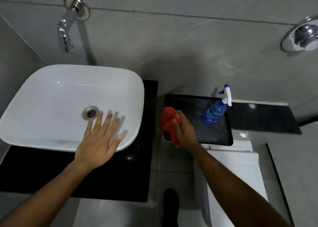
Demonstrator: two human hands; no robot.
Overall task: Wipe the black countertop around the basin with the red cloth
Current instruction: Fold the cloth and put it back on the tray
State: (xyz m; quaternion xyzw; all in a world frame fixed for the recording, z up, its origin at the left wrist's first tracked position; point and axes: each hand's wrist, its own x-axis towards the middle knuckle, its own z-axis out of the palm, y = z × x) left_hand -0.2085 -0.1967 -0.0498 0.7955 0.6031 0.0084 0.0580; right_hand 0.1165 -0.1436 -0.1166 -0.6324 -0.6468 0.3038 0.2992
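A white basin [51, 95] sits on the black countertop [134, 166], which shows along the basin's front and right side. My left hand [99, 140] hovers flat over the basin's front right rim, fingers spread, holding nothing. My right hand [185, 130] grips the red cloth [169, 121], bunched up, over the left edge of a black tray [215, 139] to the right of the countertop. The cloth hangs partly past the tray's edge, above the gap between tray and countertop.
A blue spray bottle [215, 111] with a white trigger lies on the tray's far right. A chrome spout [66, 32] juts from the grey wall above the basin. A chrome wall fitting [304, 33] is at the right. A white toilet tank [240, 166] lies under the tray.
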